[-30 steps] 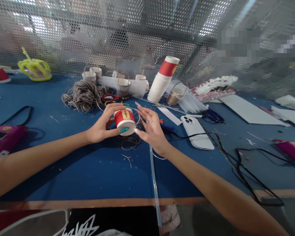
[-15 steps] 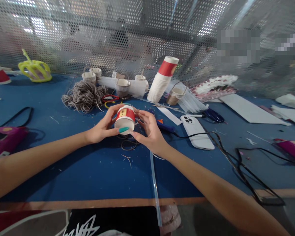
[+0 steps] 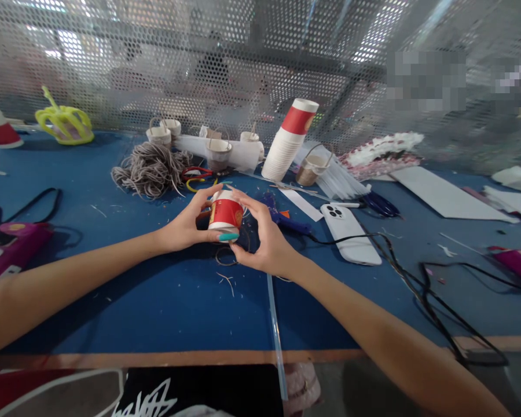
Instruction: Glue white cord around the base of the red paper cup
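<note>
The left hand (image 3: 190, 225) is pinching a small red-and-white paper cup (image 3: 226, 213) end to end — thumb lying across the lower end, fingers curling over the upper — probably because that grip is leaving most of the red band uncovered. The right hand (image 3: 270, 246) is wrapping the other side, its fingers lying close together toward the top and its thumb sitting by the lower edge; whether that thumb is pressing or merely steadying is hard to tell from here. The cup is sitting between both hands, over the blue table (image 3: 156, 313), where both forearms are reaching it comfortably. A blue glue gun (image 3: 293, 224) is lying just beside the right hand, seemingly for a short reach, while the grey cord bundle (image 3: 147, 171) and tall cup stack (image 3: 282, 150) are standing farther back — apparently out of the forearms' way
</note>
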A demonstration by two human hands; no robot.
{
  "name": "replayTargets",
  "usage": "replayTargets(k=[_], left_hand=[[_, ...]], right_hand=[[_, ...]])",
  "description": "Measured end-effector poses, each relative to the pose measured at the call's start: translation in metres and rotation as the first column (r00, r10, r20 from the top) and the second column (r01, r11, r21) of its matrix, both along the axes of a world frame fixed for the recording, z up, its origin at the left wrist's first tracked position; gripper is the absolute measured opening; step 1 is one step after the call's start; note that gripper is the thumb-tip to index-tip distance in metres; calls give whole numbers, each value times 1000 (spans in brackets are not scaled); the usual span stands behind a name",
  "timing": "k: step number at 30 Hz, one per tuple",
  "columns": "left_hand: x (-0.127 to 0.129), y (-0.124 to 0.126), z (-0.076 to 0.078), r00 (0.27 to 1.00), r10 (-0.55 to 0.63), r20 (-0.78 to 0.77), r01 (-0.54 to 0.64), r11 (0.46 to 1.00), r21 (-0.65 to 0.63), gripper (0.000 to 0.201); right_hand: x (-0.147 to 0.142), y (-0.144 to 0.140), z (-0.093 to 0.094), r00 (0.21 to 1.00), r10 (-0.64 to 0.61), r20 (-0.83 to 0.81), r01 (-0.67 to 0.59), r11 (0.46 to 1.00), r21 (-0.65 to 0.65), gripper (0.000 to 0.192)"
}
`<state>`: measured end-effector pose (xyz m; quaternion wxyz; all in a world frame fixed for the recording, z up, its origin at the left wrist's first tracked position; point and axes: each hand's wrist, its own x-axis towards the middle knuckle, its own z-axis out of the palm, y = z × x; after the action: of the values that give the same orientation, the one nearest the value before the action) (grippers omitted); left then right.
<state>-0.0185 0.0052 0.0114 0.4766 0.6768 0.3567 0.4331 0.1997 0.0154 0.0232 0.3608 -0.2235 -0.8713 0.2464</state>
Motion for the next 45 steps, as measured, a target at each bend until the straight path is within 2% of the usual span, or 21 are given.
replayTargets(k=[6, 14, 20, 25, 32, 40, 43, 45], left_hand=[[0, 0, 0, 999, 36, -23, -36, 999, 7, 97], [-2, -1, 2, 997, -73, -7, 73, 997, -7, 117], [-1, 0, 1, 997, -61, 37, 62, 997, -44, 106], [-2, 2, -2, 996, -67, 62, 69, 997, -31, 105], [-4, 2, -3, 994, -89, 67, 90, 996, -17, 104], [-1, 4, -6, 991, -125, 47, 123, 992, 38, 118], [-2, 4, -5, 986, -163, 45, 163, 987, 9, 123], [-3, 4, -4, 982, -181, 57, 183, 982, -40, 117]], right_hand=[[0, -2, 2, 999, 12, 39, -11, 1000, -25, 77], [4, 2, 2, 998, 59, 33, -58, 998, -28, 75], [4, 3, 1, 996, 73, -50, -77, 993, -86, 71], [3, 2, 1, 997, 23, -67, -32, 990, -134, 70], [3, 5, -1, 993, 2, -115, -34, 960, -278, 68], [3, 9, 0, 982, -8, -188, -54, 945, -322, 60], [3, 9, -1, 983, -28, -183, -34, 945, -325, 59], [3, 7, -1, 987, -30, -160, -22, 950, -311, 62]])
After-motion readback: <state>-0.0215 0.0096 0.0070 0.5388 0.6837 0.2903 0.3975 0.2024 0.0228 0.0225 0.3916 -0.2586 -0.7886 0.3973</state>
